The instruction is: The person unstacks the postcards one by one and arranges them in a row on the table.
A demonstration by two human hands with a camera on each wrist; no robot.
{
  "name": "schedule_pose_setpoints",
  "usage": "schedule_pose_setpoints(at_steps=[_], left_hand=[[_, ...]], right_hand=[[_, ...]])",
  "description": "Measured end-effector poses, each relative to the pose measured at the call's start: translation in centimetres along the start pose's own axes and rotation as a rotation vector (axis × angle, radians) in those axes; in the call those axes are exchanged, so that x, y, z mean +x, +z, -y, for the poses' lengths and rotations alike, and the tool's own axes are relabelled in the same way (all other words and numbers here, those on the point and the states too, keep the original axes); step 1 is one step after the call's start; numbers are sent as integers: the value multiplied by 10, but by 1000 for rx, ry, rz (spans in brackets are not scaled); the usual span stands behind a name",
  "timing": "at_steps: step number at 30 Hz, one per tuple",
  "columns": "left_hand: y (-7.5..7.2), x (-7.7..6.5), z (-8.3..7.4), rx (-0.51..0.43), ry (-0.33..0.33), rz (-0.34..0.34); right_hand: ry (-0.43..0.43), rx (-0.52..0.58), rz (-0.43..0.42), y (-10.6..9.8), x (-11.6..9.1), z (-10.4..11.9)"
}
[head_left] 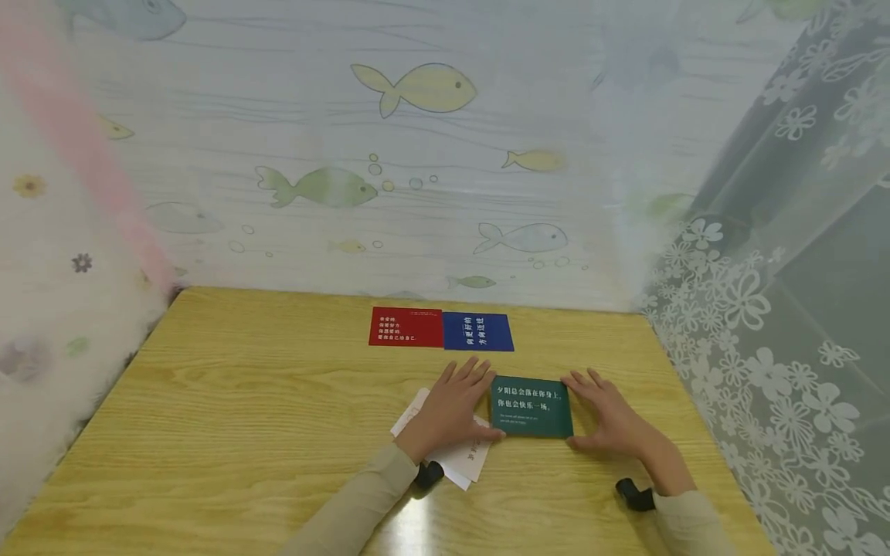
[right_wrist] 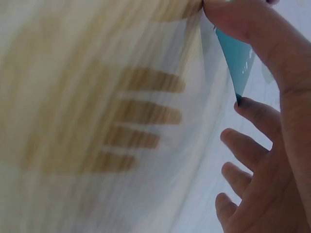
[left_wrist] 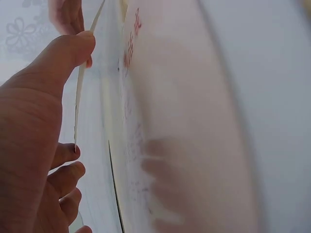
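A: Head view. What are we listing?

B: One green card (head_left: 531,409), white lettering upward, held between the left hand (head_left: 450,409) and the right hand (head_left: 608,421). Each is gripping one short side, thumb at the near corner, finger at the far.

A: Reason for the corner hold?

B: We are judging that it is leaving the printed face uncovered and the card level.

A: Other items?

B: One red card (head_left: 405,327) and one blue card (head_left: 478,332), lying edge to edge beyond the hands on the tabletop (head_left: 229,401); we are taking the neat join as deliberate. White cards (head_left: 464,468), overlapping askew, are lying partly hidden beneath the left hand.

A: Left wrist view?

B: We are seeing the green card edge-on, a thin strip bridging thumb and finger. The remaining fingers are curving loosely.

A: Right wrist view?

B: Thumb and one finger are spanning the card's side, parted just that wide; the other fingers are spreading free. We are noting a gap below, so the card is apparently hanging above the tabletop.
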State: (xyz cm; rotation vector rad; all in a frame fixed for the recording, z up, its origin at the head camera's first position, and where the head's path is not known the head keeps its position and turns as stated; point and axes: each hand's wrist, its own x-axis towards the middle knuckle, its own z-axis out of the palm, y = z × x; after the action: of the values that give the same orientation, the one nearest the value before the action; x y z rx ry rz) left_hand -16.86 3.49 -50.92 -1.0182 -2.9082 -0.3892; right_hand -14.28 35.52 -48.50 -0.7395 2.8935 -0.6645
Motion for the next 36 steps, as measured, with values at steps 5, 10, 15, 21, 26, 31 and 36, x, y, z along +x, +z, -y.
schedule_pose_setpoints(at_steps=[5, 10, 15, 21, 26, 31, 36], left_hand=[[2, 15, 1, 18, -2, 4], [-2, 34, 0, 25, -4, 18], [-3, 56, 1, 0, -22, 41], [-4, 76, 6, -84, -38, 72], [-3, 92, 9, -124, -59, 92], [0, 105, 12, -120, -98, 105], [1, 118, 12, -102, -107, 110]], right_hand=[[25, -11, 24, -7, 6, -7], [36, -12, 34, -13, 13, -20], [38, -9, 42, -19, 24, -35], [31, -16, 45, -24, 37, -53], [16, -7, 53, -31, 47, -63], [21, 22, 84, -38, 58, -69], [-33, 7, 63, -44, 67, -76]])
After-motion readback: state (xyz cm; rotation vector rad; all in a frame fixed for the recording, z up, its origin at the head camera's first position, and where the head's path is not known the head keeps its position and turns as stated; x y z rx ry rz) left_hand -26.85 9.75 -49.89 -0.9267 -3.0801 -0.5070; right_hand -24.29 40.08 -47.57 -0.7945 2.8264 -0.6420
